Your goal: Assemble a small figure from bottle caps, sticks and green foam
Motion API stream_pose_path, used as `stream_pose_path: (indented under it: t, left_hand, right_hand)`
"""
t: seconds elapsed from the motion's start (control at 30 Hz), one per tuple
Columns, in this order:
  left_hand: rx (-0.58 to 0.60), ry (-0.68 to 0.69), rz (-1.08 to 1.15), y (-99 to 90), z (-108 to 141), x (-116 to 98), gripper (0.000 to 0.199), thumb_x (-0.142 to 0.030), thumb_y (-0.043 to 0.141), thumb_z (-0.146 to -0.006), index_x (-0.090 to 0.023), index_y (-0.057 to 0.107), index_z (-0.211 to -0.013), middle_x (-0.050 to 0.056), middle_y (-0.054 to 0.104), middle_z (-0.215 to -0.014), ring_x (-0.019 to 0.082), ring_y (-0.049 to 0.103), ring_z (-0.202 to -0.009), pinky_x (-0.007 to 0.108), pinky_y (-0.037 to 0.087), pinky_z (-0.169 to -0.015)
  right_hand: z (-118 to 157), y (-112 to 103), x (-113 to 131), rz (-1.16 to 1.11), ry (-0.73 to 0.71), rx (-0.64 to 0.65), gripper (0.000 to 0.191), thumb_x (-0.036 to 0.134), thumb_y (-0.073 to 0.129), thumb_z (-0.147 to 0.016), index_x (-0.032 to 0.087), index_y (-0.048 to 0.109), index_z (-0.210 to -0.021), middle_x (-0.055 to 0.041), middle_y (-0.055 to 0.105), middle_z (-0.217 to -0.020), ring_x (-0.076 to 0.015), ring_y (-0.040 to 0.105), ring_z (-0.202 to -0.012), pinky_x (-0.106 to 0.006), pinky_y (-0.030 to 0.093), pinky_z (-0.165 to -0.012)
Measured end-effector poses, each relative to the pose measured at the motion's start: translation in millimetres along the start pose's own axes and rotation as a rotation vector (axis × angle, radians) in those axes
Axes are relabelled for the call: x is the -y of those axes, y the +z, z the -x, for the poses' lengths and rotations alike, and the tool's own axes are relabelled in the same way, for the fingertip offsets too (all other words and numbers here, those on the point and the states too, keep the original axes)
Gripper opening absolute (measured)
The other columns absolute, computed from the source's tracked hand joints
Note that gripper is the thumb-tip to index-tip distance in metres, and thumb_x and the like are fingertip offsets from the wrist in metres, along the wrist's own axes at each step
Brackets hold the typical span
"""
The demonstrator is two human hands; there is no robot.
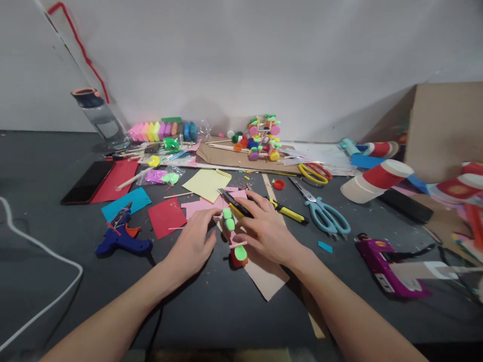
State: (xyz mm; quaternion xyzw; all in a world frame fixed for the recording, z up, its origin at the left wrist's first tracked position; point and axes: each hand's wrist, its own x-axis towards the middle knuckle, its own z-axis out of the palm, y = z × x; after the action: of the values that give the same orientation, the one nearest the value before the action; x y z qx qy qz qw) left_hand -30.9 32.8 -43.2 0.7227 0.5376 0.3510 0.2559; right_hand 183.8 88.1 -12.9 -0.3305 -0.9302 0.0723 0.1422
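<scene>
A small handmade toy (234,239) with green clay discs and an orange-red base stands between my hands, near the middle of the table. My left hand (194,239) is on its left, fingers loosely extended, the fingertips close to its upper green disc. From the right, my right hand (269,231) reaches over with fingers apart; its thumb side is against or very near the toy. A black and yellow utility knife (237,204) lies by these fingers, its handle partly hidden beneath them. Under the toy and right hand is a strip of tan cardboard (266,279).
A blue glue gun (123,241) lies left; blue-handled scissors (324,213) and a second yellow cutter (290,212) lie right. Farther right are a purple device (388,271) and paper cups (375,181). A clay-and-stick model (264,138) and a bottle (101,118) stand behind.
</scene>
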Motion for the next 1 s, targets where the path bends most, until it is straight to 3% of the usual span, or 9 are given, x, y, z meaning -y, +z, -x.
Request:
stream_pose_path:
  t: [0.2, 0.47, 0.53, 0.6, 0.73, 0.83, 1.0]
  left_hand:
    - [-0.034, -0.020, 0.028, -2.4, -3, 3, 0.045, -0.006, 0.046, -0.085, -0.019, 0.047, -0.128, 0.013, 0.059, -0.129, 0.025, 0.056, -0.123, 0.046, 0.044, -0.108]
    - [-0.052, -0.068, 0.020, -8.7, -4, 5, 0.045, -0.008, 0.048, -0.084, -0.020, 0.047, -0.127, 0.013, 0.058, -0.127, 0.027, 0.057, -0.120, 0.048, 0.047, -0.103]
    - [-0.055, -0.072, 0.020, -9.1, -5, 6, 0.047, -0.007, 0.047, -0.082, -0.019, 0.047, -0.127, 0.013, 0.058, -0.127, 0.027, 0.057, -0.120, 0.049, 0.047, -0.103]
    - [-0.060, -0.077, 0.025, -9.3, -5, 6, 0.047, -0.006, 0.047, -0.081, -0.019, 0.046, -0.127, 0.013, 0.057, -0.128, 0.027, 0.058, -0.121, 0.049, 0.046, -0.104]
    - [-0.083, -0.098, 0.039, -10.1, -5, 4, 0.048, -0.008, 0.049, -0.082, -0.020, 0.046, -0.128, 0.014, 0.056, -0.130, 0.027, 0.057, -0.121, 0.050, 0.044, -0.105]
    - [-0.101, -0.119, 0.062, -11.0, -5, 2, 0.047, -0.008, 0.050, -0.082, -0.018, 0.047, -0.128, 0.014, 0.056, -0.130, 0.027, 0.056, -0.122, 0.050, 0.043, -0.106]
    - [-0.122, -0.161, 0.153, -11.5, -6, 0, 0.045, -0.009, 0.051, -0.082, -0.018, 0.049, -0.126, 0.013, 0.057, -0.128, 0.025, 0.058, -0.118, 0.048, 0.043, -0.105]
  right_hand:
    - [0, 3, -2, -0.027, -0.056, 0.004, 0.019, 0.020, 0.059, -0.090, 0.025, 0.075, -0.100, -0.0096, 0.046, -0.151, -0.0384, 0.023, -0.148, -0.068, 0.025, -0.114]
    - [4, -15, -9, -0.026, -0.014, -0.054, 0.022, 0.015, 0.053, -0.090, 0.021, 0.074, -0.086, -0.0093, 0.060, -0.135, -0.0333, 0.038, -0.140, -0.060, 0.032, -0.113]
    - [7, -24, -5, -0.024, -0.011, 0.003, 0.019, 0.021, 0.056, -0.091, 0.022, 0.074, -0.085, -0.0079, 0.060, -0.136, -0.0336, 0.038, -0.141, -0.059, 0.035, -0.112]
    - [9, -31, 3, -0.018, -0.018, 0.083, 0.016, 0.036, 0.066, -0.088, 0.023, 0.074, -0.085, -0.0077, 0.059, -0.138, -0.0360, 0.038, -0.142, -0.058, 0.040, -0.108]
    - [12, -28, 24, 0.038, 0.035, 0.136, 0.051, 0.064, 0.078, -0.068, 0.018, 0.073, -0.088, -0.0165, 0.053, -0.143, -0.0452, 0.040, -0.138, -0.065, 0.042, -0.103]
    - [12, -15, 37, 0.088, 0.087, 0.119, 0.060, 0.067, 0.081, -0.062, 0.013, 0.071, -0.086, -0.0237, 0.054, -0.140, -0.0486, 0.036, -0.139, -0.069, 0.037, -0.106]
    - [12, -4, 43, 0.114, 0.129, 0.078, 0.037, 0.045, 0.081, -0.073, 0.013, 0.068, -0.086, -0.0247, 0.051, -0.144, -0.0445, 0.030, -0.144, -0.065, 0.035, -0.110]
